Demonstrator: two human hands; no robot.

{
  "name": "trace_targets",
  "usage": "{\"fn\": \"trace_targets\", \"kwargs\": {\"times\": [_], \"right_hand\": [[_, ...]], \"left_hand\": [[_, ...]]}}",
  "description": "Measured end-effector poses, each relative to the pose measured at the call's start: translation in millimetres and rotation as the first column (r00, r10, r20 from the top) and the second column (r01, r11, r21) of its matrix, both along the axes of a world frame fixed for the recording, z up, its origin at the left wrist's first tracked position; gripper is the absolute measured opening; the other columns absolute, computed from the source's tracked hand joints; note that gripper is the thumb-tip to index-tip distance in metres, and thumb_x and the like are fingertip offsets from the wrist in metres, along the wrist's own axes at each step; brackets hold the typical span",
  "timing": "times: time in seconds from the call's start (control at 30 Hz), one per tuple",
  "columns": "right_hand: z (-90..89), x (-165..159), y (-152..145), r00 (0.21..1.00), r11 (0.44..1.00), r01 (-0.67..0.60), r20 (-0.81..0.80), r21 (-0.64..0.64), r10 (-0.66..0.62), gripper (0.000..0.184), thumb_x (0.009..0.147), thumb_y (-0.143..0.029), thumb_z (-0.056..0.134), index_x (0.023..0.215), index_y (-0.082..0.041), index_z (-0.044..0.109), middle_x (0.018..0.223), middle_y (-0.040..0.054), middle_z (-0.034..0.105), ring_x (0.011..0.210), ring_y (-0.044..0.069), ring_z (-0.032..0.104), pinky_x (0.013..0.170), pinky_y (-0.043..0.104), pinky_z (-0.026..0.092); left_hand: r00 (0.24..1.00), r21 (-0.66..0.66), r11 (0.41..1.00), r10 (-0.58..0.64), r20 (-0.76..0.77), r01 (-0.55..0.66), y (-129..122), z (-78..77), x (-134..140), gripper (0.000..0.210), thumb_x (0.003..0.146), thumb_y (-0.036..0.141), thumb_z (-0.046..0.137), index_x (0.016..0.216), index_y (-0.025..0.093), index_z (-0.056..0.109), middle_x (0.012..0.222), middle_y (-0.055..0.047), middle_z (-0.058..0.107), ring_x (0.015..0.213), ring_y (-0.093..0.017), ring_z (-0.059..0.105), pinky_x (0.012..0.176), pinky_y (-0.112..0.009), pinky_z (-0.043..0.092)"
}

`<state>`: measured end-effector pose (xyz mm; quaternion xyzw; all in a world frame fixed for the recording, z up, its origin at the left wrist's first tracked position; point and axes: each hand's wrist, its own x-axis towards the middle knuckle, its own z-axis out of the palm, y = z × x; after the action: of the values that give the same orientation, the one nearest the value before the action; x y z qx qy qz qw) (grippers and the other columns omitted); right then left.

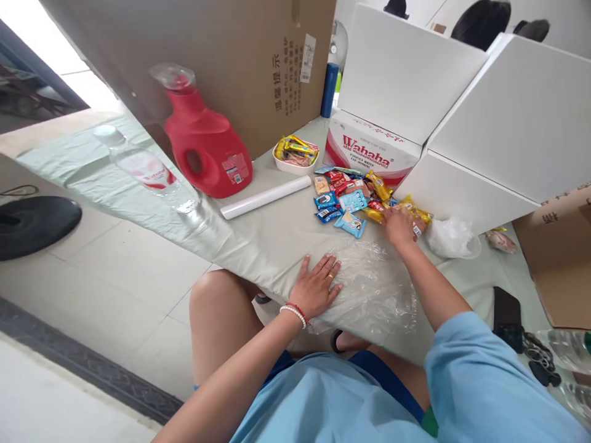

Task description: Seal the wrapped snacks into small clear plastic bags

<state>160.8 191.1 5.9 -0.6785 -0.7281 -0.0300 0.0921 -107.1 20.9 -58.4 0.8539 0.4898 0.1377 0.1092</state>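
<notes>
"Wahaha" runs in red letters across the water box (364,152), with "Purified water for drinking" beneath; the print along its top edge is too small to read. Behind the box and to its left, a large carton (231,67) bears four big characters, 温馨提示, beside finer print and a white barcode sticker (308,58). Farther left of the box, a red jug (207,147) carries a barcode label (235,168) whose words are too small to make out. Leftmost from the box, a clear bottle (132,163) has a red-and-white label.

Just left of the box, a white bowl (295,168) holds a heap of packets, many in yellow wrappers. Loose snack packets (353,201) in blue, red and yellow lie piled directly in front of the box. The right hand (401,226) reaches into the pile before the box's right corner, fingers bent down; whether they grip a packet cannot be told. The left hand (318,286) lies flat, well in front of the box, fingers slightly apart, touching a clear plastic bag (378,286). A crumpled bag (455,237) sits to the box's right.
</notes>
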Motion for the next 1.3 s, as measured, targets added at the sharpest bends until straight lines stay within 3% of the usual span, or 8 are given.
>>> {"fn": "trace_targets", "kwargs": {"times": [0.1,0.17,0.3,0.5,0.63,0.77,1.0,1.3], "right_hand": [[20.1,22,-31,0.958,0.999,0.031,-0.285,0.031,-0.021,0.022,0.094,-0.031,0.053,0.091,-0.016,0.068,0.094,0.015,0.068,0.097,0.033,0.057,0.089,0.049,0.044],[31.2,33,-60,0.832,0.989,-0.067,-0.555,-0.13,-0.017,0.032,0.095,-0.047,0.054,0.089,-0.018,0.068,0.086,0.0097,0.067,0.083,0.027,0.058,0.079,0.041,0.047],[30.7,29,-104,0.599,0.777,-0.401,-0.781,-0.485,-0.178,0.046,0.084,-0.064,0.066,0.096,-0.02,0.074,0.091,0.006,0.071,0.08,0.022,0.062,0.074,0.034,0.05],[8.3,-5,-115,0.876,0.973,-0.176,-0.474,-0.148,0.086,0.037,0.092,-0.051,0.06,0.11,-0.021,0.074,0.109,0.0122,0.07,0.103,0.029,0.062,0.095,0.044,0.049],[-7.2,-14,-133,0.919,0.923,-0.345,-0.259,-0.169,0.296,0.052,0.091,-0.047,0.064,0.139,-0.025,0.061,0.136,0.0129,0.062,0.121,0.033,0.054,0.106,0.049,0.043],[-21.4,0,-154,0.954,0.942,-0.276,-0.174,-0.19,0.244,0.05,0.094,-0.029,0.055,0.143,-0.022,0.058,0.133,0.0134,0.064,0.12,0.034,0.053,0.105,0.051,0.044],[5.8,13,-183,0.905,0.961,-0.266,-0.323,0.076,0.276,0.044,0.099,-0.033,0.054,0.142,-0.029,0.056,0.132,0.0095,0.064,0.121,0.031,0.056,0.105,0.051,0.046],[-6.5,1,-155,0.838,0.809,-0.536,-0.265,-0.241,0.477,0.039,0.1,-0.036,0.054,0.137,-0.028,0.064,0.14,0.0113,0.061,0.128,0.028,0.055,0.108,0.049,0.046]], "left_hand": [[1.0,0.001,1.0,-0.004,0.026,0.004,0,-0.1,-1,0.057,0.105,0.051,0.031,0.156,0.026,0.04,0.166,-0.008,0.036,0.154,-0.026,0.032,0.126,-0.062,0.009],[0.999,-0.001,1.0,-0.008,0.042,0.008,0,-0.1,-1,0.057,0.105,0.05,0.032,0.156,0.026,0.04,0.166,-0.009,0.036,0.154,-0.026,0.032,0.126,-0.062,0.008],[0.998,0.0,1.0,-0.007,0.056,0.007,1,-0.9,-1,0.057,0.105,0.048,0.032,0.157,0.026,0.04,0.165,-0.009,0.037,0.154,-0.028,0.032,0.126,-0.064,0.008],[0.998,-0.004,1.0,-0.014,0.059,0.015,0,-3.1,1,0.057,0.105,0.048,0.033,0.157,0.025,0.039,0.166,-0.009,0.035,0.155,-0.027,0.03,0.126,-0.064,0.005],[0.998,-0.001,1.0,-0.012,0.066,0.012,0,-4.2,0,0.056,0.105,0.048,0.034,0.156,0.026,0.04,0.166,-0.009,0.036,0.155,-0.026,0.03,0.127,-0.063,0.004],[0.997,-0.006,1.0,0.004,0.073,-0.004,0,-4.6,1,0.058,0.105,0.048,0.033,0.158,0.023,0.037,0.166,-0.01,0.034,0.155,-0.026,0.029,0.127,-0.061,0.002],[0.997,0.004,1.0,0.007,0.072,-0.007,0,-5.0,1,0.064,0.105,0.05,0.031,0.161,0.019,0.031,0.167,-0.01,0.032,0.156,-0.026,0.027,0.127,-0.062,0.003],[0.997,0.019,1.0,0.005,0.072,-0.007,0,-5.2,0,0.062,0.104,0.049,0.034,0.16,0.021,0.033,0.166,-0.01,0.035,0.155,-0.027,0.03,0.127,-0.062,0.007]]}}
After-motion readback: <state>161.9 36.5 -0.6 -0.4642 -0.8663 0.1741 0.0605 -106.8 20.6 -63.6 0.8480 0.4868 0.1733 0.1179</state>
